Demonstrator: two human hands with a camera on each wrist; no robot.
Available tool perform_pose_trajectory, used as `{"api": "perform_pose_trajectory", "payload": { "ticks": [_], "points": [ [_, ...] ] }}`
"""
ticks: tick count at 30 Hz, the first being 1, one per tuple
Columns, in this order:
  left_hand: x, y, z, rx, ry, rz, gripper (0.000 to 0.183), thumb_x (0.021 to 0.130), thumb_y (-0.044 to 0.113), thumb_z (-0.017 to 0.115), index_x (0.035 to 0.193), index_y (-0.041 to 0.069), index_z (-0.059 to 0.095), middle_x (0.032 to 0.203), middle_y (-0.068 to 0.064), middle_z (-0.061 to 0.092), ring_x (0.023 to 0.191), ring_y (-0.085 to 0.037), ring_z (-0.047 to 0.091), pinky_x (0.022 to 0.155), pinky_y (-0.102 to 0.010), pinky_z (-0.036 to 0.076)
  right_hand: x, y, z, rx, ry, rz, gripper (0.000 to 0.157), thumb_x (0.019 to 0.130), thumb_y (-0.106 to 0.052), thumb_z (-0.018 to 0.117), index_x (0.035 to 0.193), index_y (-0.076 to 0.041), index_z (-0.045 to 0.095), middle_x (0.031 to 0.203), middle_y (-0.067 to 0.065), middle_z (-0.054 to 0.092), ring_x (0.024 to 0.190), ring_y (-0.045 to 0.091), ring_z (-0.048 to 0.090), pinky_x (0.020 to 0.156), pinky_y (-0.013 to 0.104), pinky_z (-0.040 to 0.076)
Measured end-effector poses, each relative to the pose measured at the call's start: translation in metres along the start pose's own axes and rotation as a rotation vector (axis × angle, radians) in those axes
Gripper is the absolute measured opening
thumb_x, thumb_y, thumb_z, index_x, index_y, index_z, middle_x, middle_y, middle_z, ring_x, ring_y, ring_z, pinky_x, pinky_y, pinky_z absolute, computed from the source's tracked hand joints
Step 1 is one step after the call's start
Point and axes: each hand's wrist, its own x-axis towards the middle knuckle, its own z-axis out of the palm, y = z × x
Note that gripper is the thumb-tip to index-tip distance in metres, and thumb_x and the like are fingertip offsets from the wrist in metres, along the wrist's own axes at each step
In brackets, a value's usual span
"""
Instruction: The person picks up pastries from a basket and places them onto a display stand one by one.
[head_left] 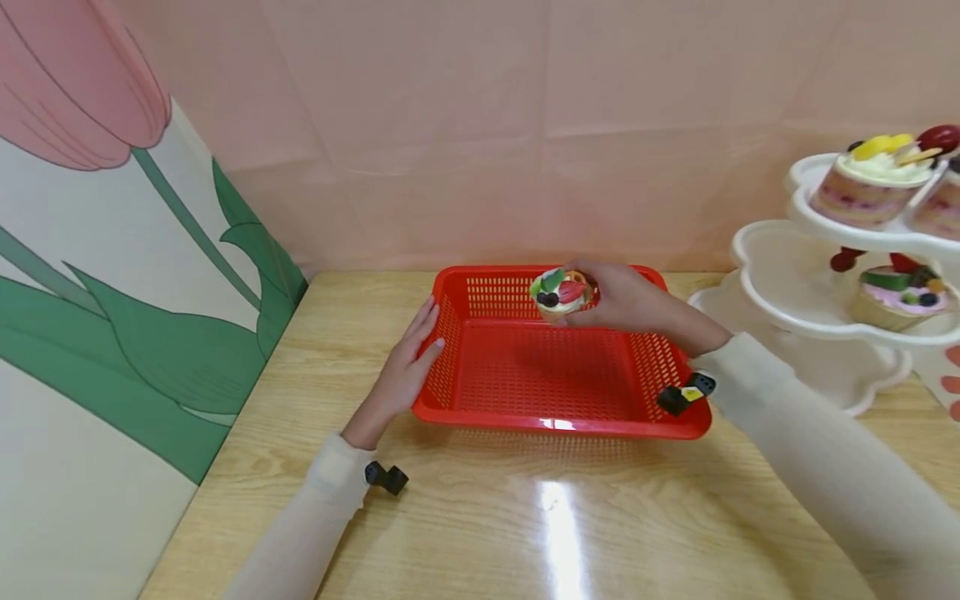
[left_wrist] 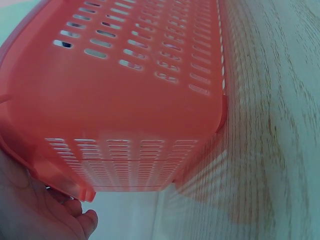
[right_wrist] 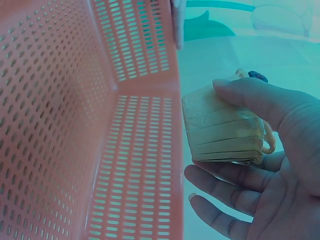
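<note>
A cupcake [head_left: 558,293] topped with cream, red and green fruit pieces and dark berries is held by my right hand [head_left: 622,296] above the far part of the red plastic basket [head_left: 551,425]. In the right wrist view, the thumb and fingers pinch the cupcake's pale pleated side [right_wrist: 225,130], which is tilted. My left hand [head_left: 405,367] holds the basket's left rim, thumb over the rim and fingers along its outer side. The left wrist view shows those fingers [left_wrist: 75,215] by the rim, with the thumb hidden.
At the right stands a white tiered stand [head_left: 795,292] with scalloped edges, carrying a layered cream dessert cup [head_left: 873,187] on its upper tier and a pink-topped cupcake [head_left: 900,300] lower down. A pink backdrop [head_left: 450,150] and a tulip-printed panel [head_left: 142,333] border the wooden table [head_left: 465,517].
</note>
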Motion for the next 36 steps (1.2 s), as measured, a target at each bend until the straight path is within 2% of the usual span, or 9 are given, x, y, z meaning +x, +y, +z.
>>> {"api": "perform_pose_trajectory", "payload": {
  "ticks": [3, 8, 14, 20, 29, 36],
  "points": [
    [0.0, -0.001, 0.0, 0.001, 0.004, -0.006, 0.058, 0.109, 0.02, 0.046, 0.162, 0.012, 0.023, 0.169, 0.011, 0.009, 0.155, -0.015, 0.011, 0.118, -0.05, 0.027, -0.006, -0.001, -0.002, -0.008, 0.023, -0.011, 0.065, 0.077, -0.03, 0.091, 0.129, -0.008, 0.059, 0.114, 0.004, 0.066, 0.1, 0.021, 0.062, 0.085, 0.039, 0.055],
    [0.0, -0.002, 0.0, 0.013, 0.005, 0.002, 0.058, 0.109, 0.02, 0.045, 0.162, 0.012, 0.024, 0.171, 0.001, 0.011, 0.155, -0.017, 0.011, 0.117, -0.051, 0.028, -0.016, -0.004, -0.004, -0.012, 0.054, 0.003, 0.065, 0.077, -0.029, 0.091, 0.129, -0.009, 0.059, 0.113, 0.004, 0.067, 0.099, 0.021, 0.062, 0.084, 0.039, 0.055],
    [-0.001, -0.001, 0.0, 0.014, 0.003, 0.0, 0.058, 0.109, 0.021, 0.046, 0.162, 0.012, 0.023, 0.171, 0.005, 0.01, 0.155, -0.016, 0.011, 0.118, -0.052, 0.026, -0.026, -0.003, -0.003, -0.023, 0.089, 0.031, 0.059, 0.077, -0.022, 0.091, 0.126, -0.008, 0.061, 0.105, 0.004, 0.068, 0.092, 0.021, 0.062, 0.079, 0.038, 0.052],
    [0.001, -0.004, 0.0, 0.024, 0.0, 0.013, 0.058, 0.109, 0.02, 0.046, 0.162, 0.011, 0.022, 0.171, 0.003, 0.01, 0.155, -0.018, 0.01, 0.119, -0.053, 0.023, -0.036, -0.002, -0.007, 0.015, 0.084, 0.073, 0.063, 0.079, -0.025, 0.09, 0.13, -0.008, 0.058, 0.111, 0.005, 0.067, 0.097, 0.022, 0.063, 0.082, 0.041, 0.056],
    [0.001, -0.003, -0.001, 0.025, 0.007, 0.022, 0.058, 0.109, 0.02, 0.047, 0.161, 0.008, 0.025, 0.171, -0.001, 0.012, 0.155, -0.02, 0.012, 0.12, -0.052, 0.023, -0.052, -0.001, -0.016, -0.008, 0.103, 0.062, 0.065, 0.08, -0.029, 0.089, 0.132, -0.005, 0.057, 0.11, 0.008, 0.067, 0.094, 0.024, 0.063, 0.075, 0.028, 0.054],
    [0.001, -0.001, 0.0, 0.022, 0.003, 0.002, 0.058, 0.109, 0.022, 0.046, 0.162, 0.012, 0.024, 0.171, 0.002, 0.011, 0.155, -0.016, 0.011, 0.119, -0.051, 0.025, -0.06, 0.004, -0.018, 0.028, 0.119, 0.082, 0.062, 0.081, -0.025, 0.088, 0.132, -0.007, 0.058, 0.111, 0.006, 0.068, 0.096, 0.024, 0.063, 0.074, 0.026, 0.055]
  ]
}}
